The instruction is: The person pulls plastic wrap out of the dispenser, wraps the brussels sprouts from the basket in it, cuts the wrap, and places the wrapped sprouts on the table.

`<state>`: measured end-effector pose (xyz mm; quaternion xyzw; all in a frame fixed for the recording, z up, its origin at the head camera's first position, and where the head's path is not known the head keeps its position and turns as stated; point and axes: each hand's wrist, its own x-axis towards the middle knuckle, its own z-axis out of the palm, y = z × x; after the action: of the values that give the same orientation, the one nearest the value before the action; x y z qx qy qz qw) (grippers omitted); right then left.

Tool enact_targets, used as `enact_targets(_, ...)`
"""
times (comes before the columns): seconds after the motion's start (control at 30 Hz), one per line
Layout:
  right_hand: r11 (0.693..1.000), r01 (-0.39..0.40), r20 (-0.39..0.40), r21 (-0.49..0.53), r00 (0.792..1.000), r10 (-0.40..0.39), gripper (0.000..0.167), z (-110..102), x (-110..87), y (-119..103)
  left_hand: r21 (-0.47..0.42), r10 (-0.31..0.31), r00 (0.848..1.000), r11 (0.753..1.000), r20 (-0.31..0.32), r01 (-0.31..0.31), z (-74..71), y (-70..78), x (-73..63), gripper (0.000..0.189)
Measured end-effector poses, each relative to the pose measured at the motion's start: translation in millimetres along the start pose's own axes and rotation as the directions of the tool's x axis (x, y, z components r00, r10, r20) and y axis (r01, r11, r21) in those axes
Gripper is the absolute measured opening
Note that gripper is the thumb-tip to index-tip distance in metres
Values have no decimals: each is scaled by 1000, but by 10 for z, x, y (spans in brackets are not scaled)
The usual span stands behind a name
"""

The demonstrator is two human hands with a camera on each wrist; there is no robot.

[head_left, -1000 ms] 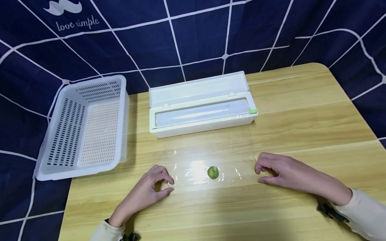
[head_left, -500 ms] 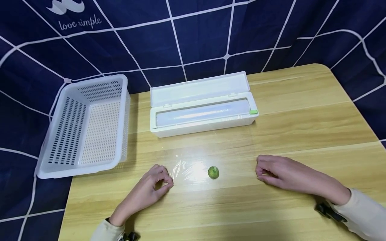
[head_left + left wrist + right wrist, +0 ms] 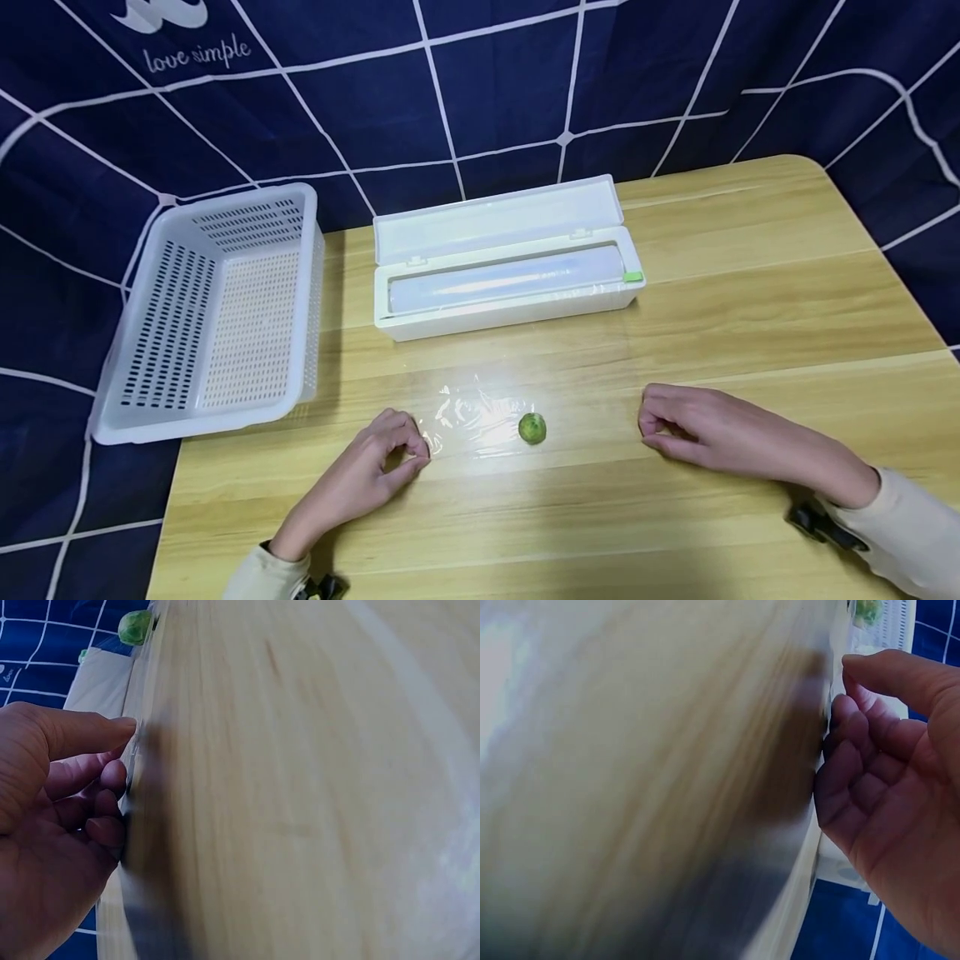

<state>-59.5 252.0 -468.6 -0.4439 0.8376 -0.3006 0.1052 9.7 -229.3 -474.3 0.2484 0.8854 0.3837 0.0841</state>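
A thin clear sheet of cling film (image 3: 467,410) lies over the table, reaching from a white cling film box (image 3: 510,312) toward both hands. On or under the film sits a small round green fruit or vegetable (image 3: 532,428); its exact kind is unclear. My left hand (image 3: 375,457) pinches the film's near left corner between thumb and forefinger, close to the tabletop. At the near right corner my right hand (image 3: 712,429) pinches the film likewise, its other fingers curled in. The green thing also shows past the left fingertips in the left wrist view (image 3: 136,628).
The box's lid (image 3: 498,218) is raised, with a roll of film (image 3: 506,282) inside and a green tab (image 3: 633,277) at its right end. A white perforated basket (image 3: 308,333) stands at the left table edge. Dark blue gridded cloth (image 3: 502,100) hangs behind the wooden table.
Thumb and forefinger of both hands have closed from slightly apart into a pinch on the film's corners. Glints on the film have shifted. The green thing and the box stay put.
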Motion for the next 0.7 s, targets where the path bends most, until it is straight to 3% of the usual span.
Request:
enact_targets(0.27,995,-70,17,76,997,69,45,-45,-2,10,-53,-12,1000,999,-13,12,3,16,18,28)
enact_targets(0.7,992,-101,-27,79,994,103,38,-72,28,45,-58,-39,999,998,-23,38,-1,31,64,28)
